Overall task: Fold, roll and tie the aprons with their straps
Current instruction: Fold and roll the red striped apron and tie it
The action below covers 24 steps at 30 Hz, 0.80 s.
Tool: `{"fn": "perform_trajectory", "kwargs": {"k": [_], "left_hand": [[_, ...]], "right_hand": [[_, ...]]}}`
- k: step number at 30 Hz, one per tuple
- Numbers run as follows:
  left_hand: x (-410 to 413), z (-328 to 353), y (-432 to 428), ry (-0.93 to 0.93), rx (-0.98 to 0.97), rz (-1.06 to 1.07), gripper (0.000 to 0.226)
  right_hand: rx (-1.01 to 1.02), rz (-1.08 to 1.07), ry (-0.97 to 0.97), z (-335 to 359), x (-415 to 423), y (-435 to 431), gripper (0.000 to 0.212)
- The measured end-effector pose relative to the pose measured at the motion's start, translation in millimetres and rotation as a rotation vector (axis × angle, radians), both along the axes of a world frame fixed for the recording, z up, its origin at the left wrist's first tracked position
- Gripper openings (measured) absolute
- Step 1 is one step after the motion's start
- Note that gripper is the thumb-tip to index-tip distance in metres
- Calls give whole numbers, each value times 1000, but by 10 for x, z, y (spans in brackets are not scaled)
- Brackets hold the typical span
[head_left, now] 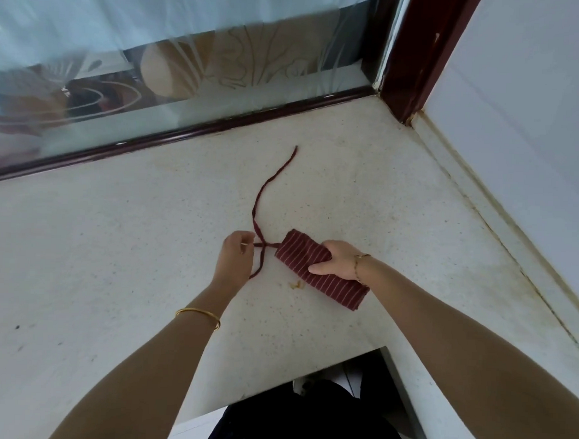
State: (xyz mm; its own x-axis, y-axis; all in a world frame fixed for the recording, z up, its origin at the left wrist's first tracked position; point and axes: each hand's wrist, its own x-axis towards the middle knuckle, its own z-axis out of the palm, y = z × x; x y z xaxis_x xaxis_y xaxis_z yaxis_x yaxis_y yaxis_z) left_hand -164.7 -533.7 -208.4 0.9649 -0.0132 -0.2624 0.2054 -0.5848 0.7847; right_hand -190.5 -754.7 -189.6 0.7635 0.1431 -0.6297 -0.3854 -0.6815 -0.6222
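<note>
A: What's nearest?

B: Two bare forearms reaching over the pale speckled counter [116,246], with a gold bangle [199,316] on the left wrist and a thin bracelet [358,264] on the right.

A: And the hands?

B: The right hand [337,258] grasps the rolled apron [295,257], fingers curled over its far side, thumb along the near side. The left hand [234,260] pinches a strap [259,198] just left of the roll.

A: How does the roll lie?

B: Flat on the counter, mid-frame. Its long axis runs diagonally, from near right to far left, with the far-left end facing the left hand. The white stripes cross the roll.

A: And the strap?

B: One length goes from that end straight to the left fingers. A second crosses it there and snakes away toward the glass [188,84]. A few yellow crumbs [295,284] lie just beside the roll's near edge.

A: Beyond that?

B: Patterned glass in a dark frame, with a white wall [515,96] on the right.
</note>
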Motion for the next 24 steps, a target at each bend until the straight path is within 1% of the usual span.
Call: {"fn": "perform_trajectory", "kwargs": {"k": [2,4,5,7,8,11,13,15,17,21,24], "left_hand": [[48,79,25,14,0,-10,31],[104,166,-4,10,0,-61,35],[138,212,-15,2,0,-86,36],[202,330,-39,-27,0,-127,39],[235,412,-55,-46,-11,-142,41],[332,679,-69,-104,-63,-188,42],[411,851,-51,-138,-97,-206,35],[497,1002,-23,-162,-118,-213,21],[594,1152,51,-171,-144,-208,8],[749,1429,267,-156,-254,-148,8],[843,1575,433,-167,-295,-112,11]], "right_hand": [[175,-132,-9,106,-53,-28,37],[292,-212,-8,196,-67,-43,32],[339,-241,-1,250,-53,-31,33],[425,-284,15,361,-17,-2,38],[473,-298,26,427,4,20,36],[617,-319,55,635,61,111,24],[686,-346,51,781,117,190,27],[754,-372,42,915,189,262,36],[823,-396,44,1059,265,349,41],[906,-438,44,1264,365,492,35],[942,-459,35,1342,413,566,32]]}}
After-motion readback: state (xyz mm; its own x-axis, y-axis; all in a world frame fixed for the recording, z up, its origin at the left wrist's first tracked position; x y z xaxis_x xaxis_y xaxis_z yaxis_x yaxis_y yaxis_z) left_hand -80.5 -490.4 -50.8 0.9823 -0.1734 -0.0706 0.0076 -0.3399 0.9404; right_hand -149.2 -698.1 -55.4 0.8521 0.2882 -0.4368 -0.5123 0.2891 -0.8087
